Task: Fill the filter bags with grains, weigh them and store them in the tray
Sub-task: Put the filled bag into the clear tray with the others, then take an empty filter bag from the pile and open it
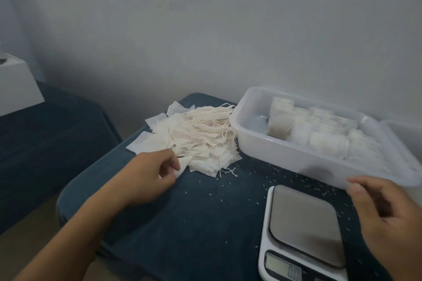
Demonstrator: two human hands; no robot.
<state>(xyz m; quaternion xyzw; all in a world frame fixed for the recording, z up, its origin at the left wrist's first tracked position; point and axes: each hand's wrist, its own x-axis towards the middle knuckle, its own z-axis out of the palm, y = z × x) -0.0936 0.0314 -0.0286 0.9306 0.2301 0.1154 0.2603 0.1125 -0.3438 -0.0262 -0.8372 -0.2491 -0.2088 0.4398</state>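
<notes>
While the left hand point(157, 166) pinches an empty bag point(182, 166) at the near edge of the pile point(201, 139), the right hand point(386, 214) hovers slack, holding nothing, above the scale point(301, 223). Filled bags sit in the tray point(285, 155). Next likely needs lifting one bag free for filling.

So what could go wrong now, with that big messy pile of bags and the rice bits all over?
1. The left hand pinches one bag at the near edge of the loose pile of empty filter bags; its tangled strings could drag extra bags along.
2. Spilled grains lie beside the scale; any landing on its plate could throw off the weight.
3. The right hand is at the tray rim; a bump might topple the filled bags.
</notes>
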